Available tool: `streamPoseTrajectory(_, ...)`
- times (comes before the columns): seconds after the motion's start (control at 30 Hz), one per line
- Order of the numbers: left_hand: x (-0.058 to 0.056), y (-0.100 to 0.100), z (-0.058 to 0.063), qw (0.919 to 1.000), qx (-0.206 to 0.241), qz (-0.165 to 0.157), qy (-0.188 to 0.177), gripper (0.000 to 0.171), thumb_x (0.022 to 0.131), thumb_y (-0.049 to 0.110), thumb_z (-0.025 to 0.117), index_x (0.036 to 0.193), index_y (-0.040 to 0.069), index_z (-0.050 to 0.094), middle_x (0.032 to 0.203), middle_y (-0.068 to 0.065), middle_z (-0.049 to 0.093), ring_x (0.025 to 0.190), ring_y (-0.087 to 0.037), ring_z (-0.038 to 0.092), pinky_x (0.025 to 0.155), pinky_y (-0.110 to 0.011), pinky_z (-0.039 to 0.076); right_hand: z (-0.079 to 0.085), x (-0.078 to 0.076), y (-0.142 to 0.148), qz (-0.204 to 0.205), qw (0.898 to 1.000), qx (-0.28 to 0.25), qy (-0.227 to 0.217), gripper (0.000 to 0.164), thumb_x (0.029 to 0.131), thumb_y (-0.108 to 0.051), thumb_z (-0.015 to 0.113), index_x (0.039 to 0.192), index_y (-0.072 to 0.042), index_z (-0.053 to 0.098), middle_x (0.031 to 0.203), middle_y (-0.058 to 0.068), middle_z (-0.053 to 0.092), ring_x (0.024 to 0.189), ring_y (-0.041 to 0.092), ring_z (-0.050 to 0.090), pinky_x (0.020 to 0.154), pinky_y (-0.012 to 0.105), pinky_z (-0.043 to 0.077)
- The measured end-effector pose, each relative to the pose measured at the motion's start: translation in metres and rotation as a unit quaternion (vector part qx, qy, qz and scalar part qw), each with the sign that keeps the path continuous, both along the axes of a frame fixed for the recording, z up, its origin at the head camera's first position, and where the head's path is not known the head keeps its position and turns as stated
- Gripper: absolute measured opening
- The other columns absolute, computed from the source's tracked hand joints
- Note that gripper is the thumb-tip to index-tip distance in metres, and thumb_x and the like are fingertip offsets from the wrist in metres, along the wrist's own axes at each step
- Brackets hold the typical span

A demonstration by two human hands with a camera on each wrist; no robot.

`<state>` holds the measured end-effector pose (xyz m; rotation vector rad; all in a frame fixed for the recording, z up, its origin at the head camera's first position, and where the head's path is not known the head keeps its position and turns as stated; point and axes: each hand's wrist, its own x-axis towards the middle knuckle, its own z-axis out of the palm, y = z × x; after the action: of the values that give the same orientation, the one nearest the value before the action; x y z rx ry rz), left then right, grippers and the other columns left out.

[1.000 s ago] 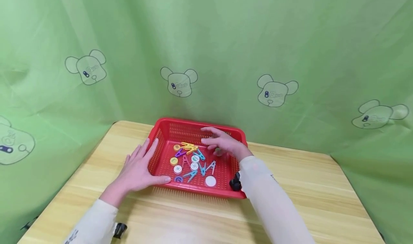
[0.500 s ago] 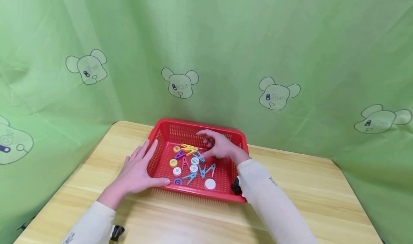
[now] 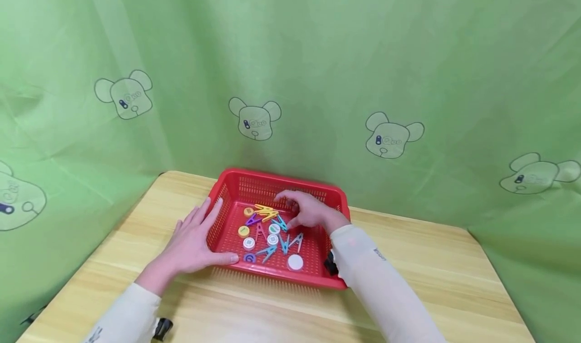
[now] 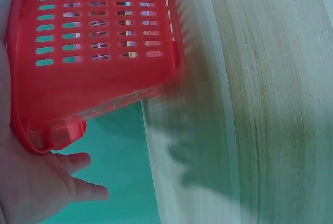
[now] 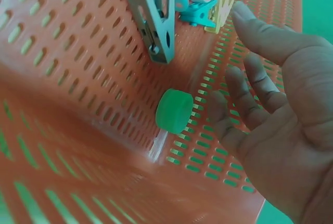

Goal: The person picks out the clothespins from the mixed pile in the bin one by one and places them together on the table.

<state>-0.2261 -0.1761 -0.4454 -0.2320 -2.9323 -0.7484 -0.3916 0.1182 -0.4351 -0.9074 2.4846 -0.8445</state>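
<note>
The teal clip (image 5: 196,15) lies in the basket (image 3: 254,175), just left of my right hand's (image 3: 310,211) thumb. That hand is relaxed, holding nothing (my left hand (image 3: 190,242), fingers straight, rests on the basket).

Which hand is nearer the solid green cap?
Right. The right hand is near the green cap; the left hand is at the left end of the basket.

The right hand (image 5: 283,130), fingers loosely bent, is just beside a green cap (image 5: 174,110) in the slotted basket (image 5: 171,198); a grey clothespin (image 5: 165,37) (legs spread) lies to the cap's left.
</note>
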Motion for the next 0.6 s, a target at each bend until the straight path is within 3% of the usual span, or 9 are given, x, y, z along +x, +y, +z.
streamPoseTrajectory(0.27, 0.002, 0.000, 0.000, 1.0000, -0.002, 0.003, -0.001, 0.135, 0.061, 0.085, 0.070, 0.162, 0.019, 0.010, 0.165, -0.017, 0.007, 0.145, -0.049, 0.013, 0.104, -0.077, 0.015, -0.007, -0.005, -0.007, 0.037, 0.998, 0.045, -0.017, 0.061, 0.085, -0.001, 0.078, 0.138, -0.022, 0.056, 0.124, 0.011, 0.055, 0.112, 0.029, 0.051, 0.093, 0.043, 0.051)
streamPoseTrajectory(0.6, 0.000, 0.000, -0.001, 0.9999, -0.007, 0.002, 0.007, 0.137, 0.061, 0.085, 0.070, 0.162, 0.018, 0.008, 0.165, -0.018, 0.008, 0.144, -0.050, 0.013, 0.104, -0.077, 0.016, -0.007, -0.008, -0.013, 0.043, 0.996, 0.073, -0.034, 0.055, 0.085, 0.005, 0.076, 0.129, -0.025, 0.063, 0.122, 0.009, 0.057, 0.113, 0.028, 0.051, 0.096, 0.047, 0.049)
